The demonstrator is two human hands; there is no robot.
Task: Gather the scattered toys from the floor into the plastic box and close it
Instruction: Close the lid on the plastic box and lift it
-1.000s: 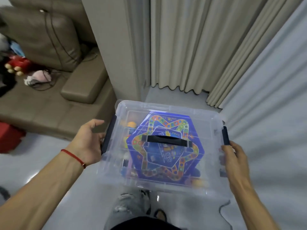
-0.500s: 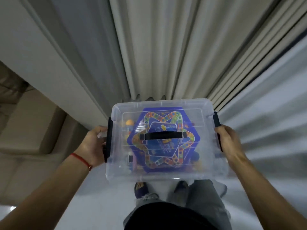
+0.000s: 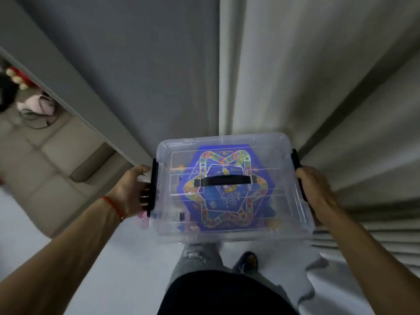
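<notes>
Two hands hold the clear plastic box (image 3: 234, 228) in the air above the floor (image 3: 127, 264), in front of the person's legs: the left hand (image 3: 133, 192) grips the black latch (image 3: 152, 187) on its left end, and the right hand (image 3: 318, 189) is curled round the right end by the other latch (image 3: 295, 159). Its lid (image 3: 281, 144) is on, with a black handle (image 3: 223, 180) across the middle, and a blue game board (image 3: 227, 201) and small toys show through the plastic, while pale curtains (image 3: 295, 76) hang just beyond the box.

Both hands hold the closed box (image 3: 234, 228) off the floor: left hand (image 3: 133, 192) and right hand (image 3: 318, 192) at its side latches. Blue game board (image 3: 223, 205) shows through the lid.
</notes>
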